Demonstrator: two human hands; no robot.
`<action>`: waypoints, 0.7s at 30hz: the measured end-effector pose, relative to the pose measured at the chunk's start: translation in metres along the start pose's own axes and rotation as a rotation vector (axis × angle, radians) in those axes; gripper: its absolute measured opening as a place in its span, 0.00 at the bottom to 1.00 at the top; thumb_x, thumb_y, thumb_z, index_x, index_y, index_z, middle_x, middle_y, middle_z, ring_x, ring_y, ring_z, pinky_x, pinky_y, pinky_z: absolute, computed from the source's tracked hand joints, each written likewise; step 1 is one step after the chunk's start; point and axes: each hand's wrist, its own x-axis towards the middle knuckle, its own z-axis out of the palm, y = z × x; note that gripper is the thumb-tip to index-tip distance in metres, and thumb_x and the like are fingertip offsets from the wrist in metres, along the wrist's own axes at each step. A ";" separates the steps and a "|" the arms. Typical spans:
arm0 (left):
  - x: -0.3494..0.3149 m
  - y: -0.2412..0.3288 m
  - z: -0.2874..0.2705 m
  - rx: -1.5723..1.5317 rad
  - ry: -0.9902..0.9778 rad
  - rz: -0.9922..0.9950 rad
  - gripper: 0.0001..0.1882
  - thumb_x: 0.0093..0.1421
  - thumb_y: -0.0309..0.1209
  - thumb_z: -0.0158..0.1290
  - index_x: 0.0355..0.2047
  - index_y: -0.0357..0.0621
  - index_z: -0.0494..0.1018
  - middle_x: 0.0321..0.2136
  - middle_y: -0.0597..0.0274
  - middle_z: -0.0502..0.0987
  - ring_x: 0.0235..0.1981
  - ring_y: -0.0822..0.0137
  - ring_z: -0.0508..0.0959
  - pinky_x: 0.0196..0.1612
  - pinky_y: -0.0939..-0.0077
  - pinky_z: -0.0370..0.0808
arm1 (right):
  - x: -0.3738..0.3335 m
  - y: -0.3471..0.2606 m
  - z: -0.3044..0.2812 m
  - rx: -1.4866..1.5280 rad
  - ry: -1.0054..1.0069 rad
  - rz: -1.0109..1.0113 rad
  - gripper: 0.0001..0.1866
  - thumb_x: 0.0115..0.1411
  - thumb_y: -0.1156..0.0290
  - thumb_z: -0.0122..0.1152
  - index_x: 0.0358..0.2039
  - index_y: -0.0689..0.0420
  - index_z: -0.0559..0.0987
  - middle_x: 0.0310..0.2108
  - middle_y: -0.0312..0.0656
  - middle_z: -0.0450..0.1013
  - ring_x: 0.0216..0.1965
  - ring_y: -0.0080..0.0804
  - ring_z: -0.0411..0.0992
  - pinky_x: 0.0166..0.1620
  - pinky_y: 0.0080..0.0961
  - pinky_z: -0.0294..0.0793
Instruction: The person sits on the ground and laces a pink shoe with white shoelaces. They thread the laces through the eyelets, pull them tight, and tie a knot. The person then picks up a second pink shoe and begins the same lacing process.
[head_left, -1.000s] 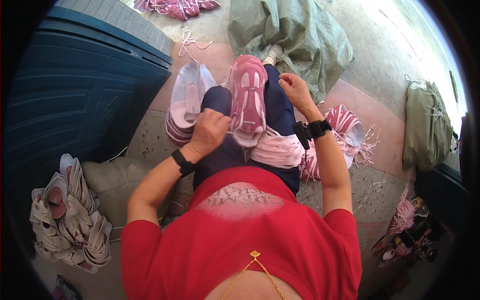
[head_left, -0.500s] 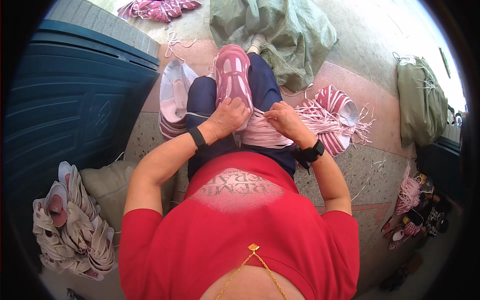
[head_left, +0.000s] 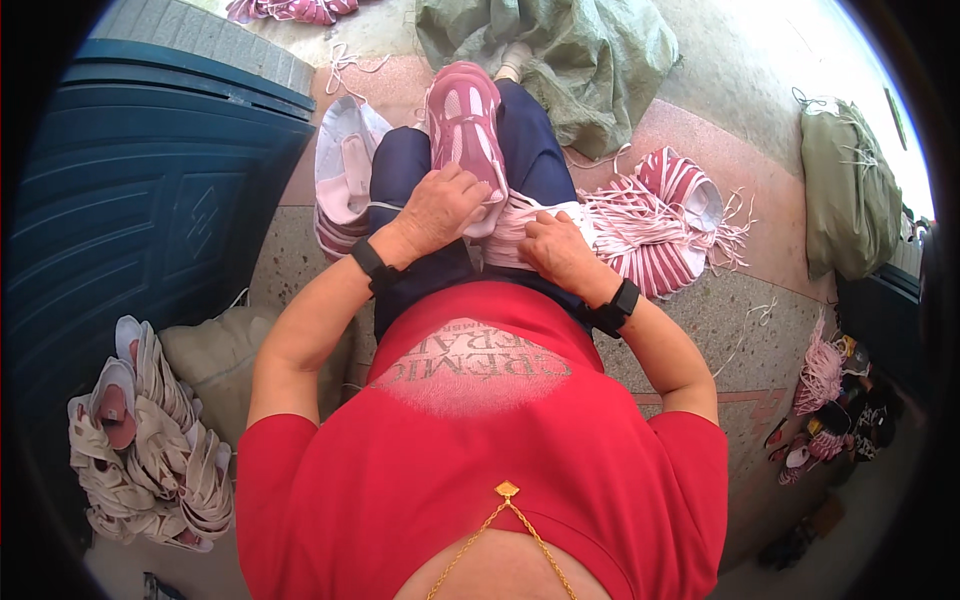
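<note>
A pink shoe upper [head_left: 465,120] with a mesh front lies over my lap, its toe pointing away from me. My left hand [head_left: 440,208] is closed on the near edge of this upper. A pale lace runs out from under that hand toward the left thigh. Across my right thigh spreads a bundle of pale pink shoelaces [head_left: 510,238]. My right hand [head_left: 562,248] is on the bundle with curled fingers pressed into the laces; its fingertips are partly hidden.
Striped pink uppers [head_left: 690,215] with loose laces sit right of my knee. Stacked uppers [head_left: 345,180] stand left of it. Beige uppers [head_left: 160,440] pile at lower left beside a stuffed sack [head_left: 225,360]. A blue door [head_left: 150,190] stands left, a green sack [head_left: 845,190] far right.
My right hand has come down and slightly left from a taut pale lace onto the lace bundle. My left hand has shifted slightly up and left, still on the upper.
</note>
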 end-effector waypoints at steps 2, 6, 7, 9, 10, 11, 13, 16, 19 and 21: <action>-0.002 0.000 0.000 -0.096 -0.024 -0.042 0.13 0.49 0.29 0.57 0.37 0.42 0.73 0.30 0.59 0.73 0.36 0.59 0.72 0.39 0.68 0.70 | 0.001 0.002 -0.001 0.073 0.016 0.020 0.07 0.50 0.63 0.62 0.24 0.51 0.78 0.26 0.38 0.69 0.36 0.34 0.68 0.38 0.32 0.63; 0.000 0.010 0.013 -0.384 -0.131 -0.016 0.15 0.50 0.28 0.56 0.39 0.39 0.72 0.31 0.55 0.75 0.35 0.57 0.75 0.40 0.67 0.72 | 0.003 0.011 -0.007 0.384 0.114 0.029 0.07 0.52 0.66 0.60 0.26 0.56 0.77 0.24 0.42 0.71 0.31 0.40 0.70 0.36 0.33 0.67; 0.005 0.014 0.017 -0.466 -0.149 0.014 0.16 0.50 0.28 0.56 0.40 0.38 0.72 0.31 0.54 0.76 0.35 0.57 0.75 0.40 0.67 0.72 | 0.004 0.014 -0.009 0.465 0.145 0.022 0.07 0.53 0.67 0.60 0.27 0.57 0.76 0.24 0.43 0.72 0.30 0.42 0.70 0.35 0.33 0.68; 0.015 0.021 0.019 -0.703 -0.251 -0.093 0.17 0.52 0.29 0.56 0.42 0.37 0.71 0.32 0.55 0.77 0.34 0.62 0.77 0.38 0.71 0.73 | 0.006 0.017 -0.019 0.563 0.085 0.141 0.07 0.54 0.68 0.58 0.27 0.59 0.75 0.24 0.45 0.72 0.27 0.43 0.71 0.33 0.31 0.69; 0.019 0.022 0.019 -0.822 -0.304 -0.148 0.17 0.53 0.29 0.56 0.43 0.36 0.71 0.33 0.56 0.77 0.33 0.64 0.77 0.38 0.72 0.73 | 0.006 0.017 -0.026 0.613 0.054 0.200 0.07 0.55 0.69 0.57 0.27 0.60 0.75 0.24 0.46 0.72 0.26 0.44 0.71 0.33 0.31 0.70; 0.021 0.021 0.024 -1.000 -0.416 -0.318 0.15 0.57 0.30 0.54 0.43 0.35 0.70 0.29 0.62 0.76 0.29 0.73 0.76 0.35 0.79 0.72 | 0.005 0.017 -0.033 0.705 0.043 0.275 0.08 0.58 0.69 0.56 0.29 0.61 0.75 0.22 0.44 0.72 0.24 0.33 0.71 0.30 0.26 0.69; 0.026 0.019 0.016 -1.099 -0.485 -0.409 0.13 0.59 0.30 0.52 0.43 0.36 0.71 0.27 0.66 0.74 0.28 0.76 0.73 0.33 0.82 0.71 | 0.007 0.019 -0.059 0.841 0.015 0.379 0.08 0.58 0.70 0.55 0.31 0.63 0.75 0.22 0.40 0.71 0.25 0.26 0.70 0.31 0.23 0.69; 0.027 0.012 -0.011 -1.241 -0.516 -0.542 0.11 0.62 0.30 0.49 0.40 0.35 0.72 0.24 0.70 0.71 0.25 0.80 0.69 0.30 0.87 0.67 | 0.001 0.031 -0.077 1.002 0.043 0.431 0.08 0.60 0.72 0.55 0.36 0.64 0.74 0.25 0.34 0.71 0.27 0.18 0.70 0.33 0.16 0.70; 0.016 0.001 -0.039 -1.348 -0.431 -0.610 0.11 0.61 0.31 0.50 0.39 0.35 0.73 0.24 0.70 0.71 0.24 0.80 0.69 0.30 0.87 0.65 | -0.007 0.040 -0.088 1.060 0.091 0.499 0.08 0.59 0.73 0.55 0.37 0.64 0.75 0.25 0.34 0.71 0.27 0.17 0.70 0.32 0.15 0.70; 0.009 -0.009 -0.050 -1.385 -0.374 -0.627 0.11 0.61 0.31 0.51 0.39 0.34 0.74 0.24 0.70 0.71 0.25 0.80 0.69 0.31 0.87 0.65 | -0.014 0.047 -0.094 1.055 0.085 0.538 0.08 0.59 0.73 0.56 0.37 0.64 0.75 0.25 0.33 0.71 0.27 0.17 0.69 0.32 0.15 0.70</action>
